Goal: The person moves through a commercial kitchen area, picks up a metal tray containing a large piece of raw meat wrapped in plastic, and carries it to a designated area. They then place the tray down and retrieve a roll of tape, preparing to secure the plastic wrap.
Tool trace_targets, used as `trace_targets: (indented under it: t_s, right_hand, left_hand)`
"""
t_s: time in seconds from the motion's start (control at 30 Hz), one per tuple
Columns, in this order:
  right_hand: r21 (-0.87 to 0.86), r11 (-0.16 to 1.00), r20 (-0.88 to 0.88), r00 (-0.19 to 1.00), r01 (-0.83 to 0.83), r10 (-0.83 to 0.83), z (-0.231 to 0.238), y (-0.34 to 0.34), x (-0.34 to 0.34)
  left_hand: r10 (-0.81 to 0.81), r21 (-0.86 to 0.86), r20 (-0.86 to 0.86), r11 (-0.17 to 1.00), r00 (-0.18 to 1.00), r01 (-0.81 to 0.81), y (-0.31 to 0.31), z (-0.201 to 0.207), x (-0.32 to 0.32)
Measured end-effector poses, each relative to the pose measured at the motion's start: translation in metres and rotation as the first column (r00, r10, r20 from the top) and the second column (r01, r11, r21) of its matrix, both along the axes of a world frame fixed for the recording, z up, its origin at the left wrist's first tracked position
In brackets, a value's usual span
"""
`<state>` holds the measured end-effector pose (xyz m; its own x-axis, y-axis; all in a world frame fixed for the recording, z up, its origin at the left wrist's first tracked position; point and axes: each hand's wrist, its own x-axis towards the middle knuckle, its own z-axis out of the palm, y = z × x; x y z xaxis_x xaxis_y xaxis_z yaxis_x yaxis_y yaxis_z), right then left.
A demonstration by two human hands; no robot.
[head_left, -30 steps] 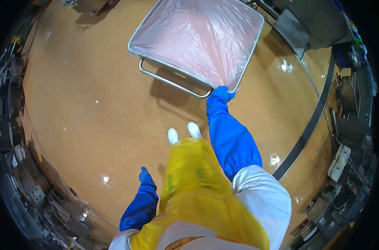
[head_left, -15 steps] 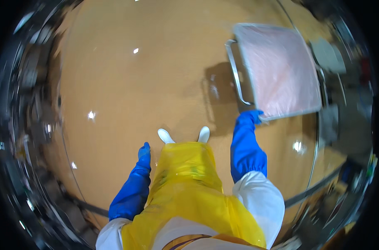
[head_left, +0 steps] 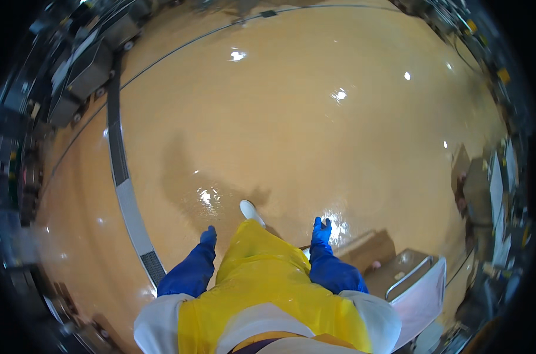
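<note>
1 right hand (head_left: 321,231), blue-gloved, apparently empty, thumb and fingers spread; 1 left hand (head_left: 208,237), also gloved, too small to tell how far closed. Back and to the right, apart from both but nearer the right hand, a cart (head_left: 424,300), metal handle (head_left: 408,277) on the near side, long axis unclear, top pale pink, partly behind a white sleeve (head_left: 377,315).

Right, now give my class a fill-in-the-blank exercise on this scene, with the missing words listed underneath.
The long, shiny plastic apron is coloured ____.
Both the left hand and the right hand are gloved in ____.
The long, dark grated floor strip lies nearer the ____ hand.
The rectangular, film-topped, pale pink container stands on the person's ____ side.
Missing words: yellow; blue; left; right.
</note>
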<state>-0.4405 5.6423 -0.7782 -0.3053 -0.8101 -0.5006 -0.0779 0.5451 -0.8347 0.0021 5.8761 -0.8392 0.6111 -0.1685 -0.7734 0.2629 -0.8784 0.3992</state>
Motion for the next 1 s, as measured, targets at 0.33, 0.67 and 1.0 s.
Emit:
trace_targets:
  t_s: [0.33, 0.67, 1.0]
  right_hand:
    - [0.311, 0.783, -0.055, 0.812, -0.539, 0.581, -0.01, -0.217, 0.184]
    - [0.679, 0.394, -0.013, 0.528, -0.619, 0.849, -0.091, -0.401, 0.387]
    - [0.299, 0.23, -0.234, 0.162, -0.926, 0.959, -0.082, -0.591, 0.843]
  left_hand:
    - [0.382, -0.029, -0.184, 0.919, 0.906, -0.393, -0.007, 0.044, 0.131]
    - [0.386, -0.254, -0.466, 0.804, 0.796, -0.538, -0.147, 0.023, 0.299]
    - [0.823, -0.097, -0.225, 0.514, 0.522, -0.852, -0.232, 0.148, 0.483]
